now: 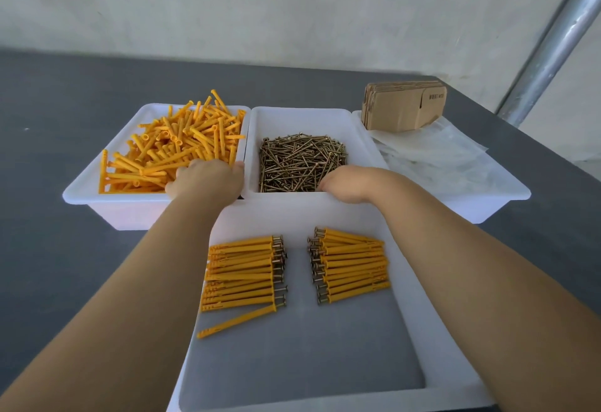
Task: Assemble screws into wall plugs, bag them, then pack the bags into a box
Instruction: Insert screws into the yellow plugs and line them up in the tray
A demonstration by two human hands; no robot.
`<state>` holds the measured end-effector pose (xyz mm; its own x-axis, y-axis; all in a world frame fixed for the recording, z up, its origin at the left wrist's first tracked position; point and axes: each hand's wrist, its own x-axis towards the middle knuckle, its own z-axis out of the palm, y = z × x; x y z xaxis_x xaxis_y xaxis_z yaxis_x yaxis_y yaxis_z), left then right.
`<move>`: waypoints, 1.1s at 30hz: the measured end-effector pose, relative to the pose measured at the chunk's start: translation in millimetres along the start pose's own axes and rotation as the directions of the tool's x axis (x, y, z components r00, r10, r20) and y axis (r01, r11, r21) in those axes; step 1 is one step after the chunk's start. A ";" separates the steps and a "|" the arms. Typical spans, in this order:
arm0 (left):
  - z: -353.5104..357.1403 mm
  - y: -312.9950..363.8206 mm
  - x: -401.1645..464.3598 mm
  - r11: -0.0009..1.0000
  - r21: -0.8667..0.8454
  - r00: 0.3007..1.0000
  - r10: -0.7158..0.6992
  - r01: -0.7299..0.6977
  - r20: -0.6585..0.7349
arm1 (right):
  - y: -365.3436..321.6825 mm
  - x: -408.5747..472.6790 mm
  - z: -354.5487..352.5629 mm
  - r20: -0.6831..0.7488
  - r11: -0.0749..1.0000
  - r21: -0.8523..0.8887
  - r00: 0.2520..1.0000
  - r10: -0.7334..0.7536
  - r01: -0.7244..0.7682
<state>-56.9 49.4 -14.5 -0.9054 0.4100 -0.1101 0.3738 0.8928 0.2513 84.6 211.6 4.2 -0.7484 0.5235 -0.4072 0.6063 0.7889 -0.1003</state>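
Observation:
My left hand (205, 180) reaches into the left white tray (97, 197), its fingers down among the loose yellow wall plugs (182, 141). My right hand (344, 184) dips into the middle tray (253, 138), fingertips buried in the brass screws (299, 161). What either hand holds is hidden. In the near tray (455, 363) lie two neat rows of plugs with screws in them, a left row (242, 273) and a right row (353, 265). One lone plug (237, 320) lies slanted below the left row.
The right tray (507, 197) holds clear plastic bags (439, 154) and a stack of flat cardboard boxes (403, 109). All trays sit on a dark grey table (48, 119). A metal pole (553, 44) rises at the far right.

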 end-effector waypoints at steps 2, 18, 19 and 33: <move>0.9 0.0 0.7 0.999 0.038 1.000 0.000 0.000 0.008 | 2.3 2.5 0.0 0.000 0.999 0.036 1.000 0.015 -0.015; -7.7 -5.9 -1.1 0.966 -0.240 0.951 0.018 -0.096 -0.308 | 15.7 0.8 8.3 -0.213 0.910 0.397 0.977 -0.031 0.116; -9.3 -6.1 -1.8 0.961 -0.258 0.944 0.013 -0.103 -0.329 | 18.1 0.3 9.0 -0.216 0.893 0.428 0.975 -0.047 0.138; -13.9 11.6 -28.8 0.663 -0.459 0.780 0.325 -0.591 -0.534 | 22.9 -6.3 15.3 -0.601 0.373 0.775 0.777 0.188 0.510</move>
<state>-29.2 45.4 5.0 -0.6925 0.5106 0.5096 0.6904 0.2643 0.6734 107.3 221.4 -9.5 -0.6289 0.7485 0.2104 0.0532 0.3114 -0.9488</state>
